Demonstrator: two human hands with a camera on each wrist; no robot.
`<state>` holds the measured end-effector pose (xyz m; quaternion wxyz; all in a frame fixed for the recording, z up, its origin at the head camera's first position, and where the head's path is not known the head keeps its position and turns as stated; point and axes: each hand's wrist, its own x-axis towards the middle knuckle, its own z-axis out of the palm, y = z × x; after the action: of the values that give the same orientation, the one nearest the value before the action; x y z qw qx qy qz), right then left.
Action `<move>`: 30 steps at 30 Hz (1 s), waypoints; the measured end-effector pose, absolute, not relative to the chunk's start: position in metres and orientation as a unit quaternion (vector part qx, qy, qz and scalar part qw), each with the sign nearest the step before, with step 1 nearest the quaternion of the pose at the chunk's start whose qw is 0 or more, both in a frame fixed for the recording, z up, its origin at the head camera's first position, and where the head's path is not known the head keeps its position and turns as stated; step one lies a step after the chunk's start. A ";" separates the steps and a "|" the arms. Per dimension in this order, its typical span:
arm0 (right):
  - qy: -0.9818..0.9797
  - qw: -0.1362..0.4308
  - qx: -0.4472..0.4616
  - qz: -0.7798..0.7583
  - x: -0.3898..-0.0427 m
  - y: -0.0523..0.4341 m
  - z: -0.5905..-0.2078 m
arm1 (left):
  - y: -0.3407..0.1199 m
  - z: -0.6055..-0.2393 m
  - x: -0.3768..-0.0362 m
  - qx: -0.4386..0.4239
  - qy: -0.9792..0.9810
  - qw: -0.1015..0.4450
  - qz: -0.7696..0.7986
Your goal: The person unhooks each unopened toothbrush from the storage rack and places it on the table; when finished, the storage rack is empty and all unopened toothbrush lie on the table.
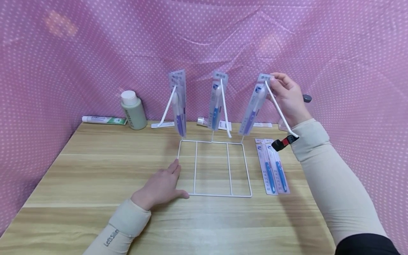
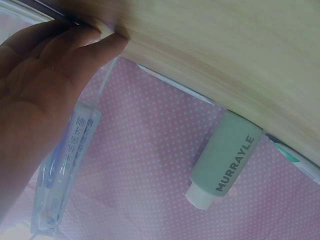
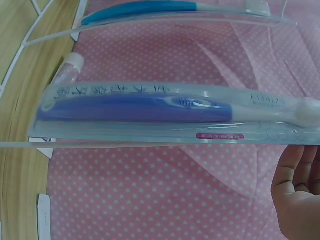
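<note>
Toothbrush pack (image 1: 255, 106) is pinched at its top by right hand (image 1: 287, 97) at the right hook (image 1: 280, 111); rack base (image 1: 214, 169) is pressed flat by open left hand (image 1: 160, 186). Hang hole should be slid fully on, base kept steady.

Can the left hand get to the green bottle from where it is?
Probably yes. The left hand rests flat beside the white wire rack, and only bare table lies between it and the green bottle.
</note>
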<state>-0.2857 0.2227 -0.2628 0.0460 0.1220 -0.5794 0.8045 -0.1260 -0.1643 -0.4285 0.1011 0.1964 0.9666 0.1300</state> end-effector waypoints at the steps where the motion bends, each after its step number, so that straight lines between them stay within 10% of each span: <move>1: -0.581 0.046 0.124 0.803 -0.285 0.223 -0.263 | -0.164 -0.428 -0.126 0.197 0.966 0.100 0.130; 30: -0.598 0.102 0.236 0.760 -0.179 0.232 -0.283 | -0.163 -0.425 -0.125 0.197 0.966 0.101 0.135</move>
<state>-0.1795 0.2319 -0.2834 0.1018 0.2356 -0.5976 0.7596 -0.1250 -0.1631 -0.4252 0.1012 0.1972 0.9658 0.1346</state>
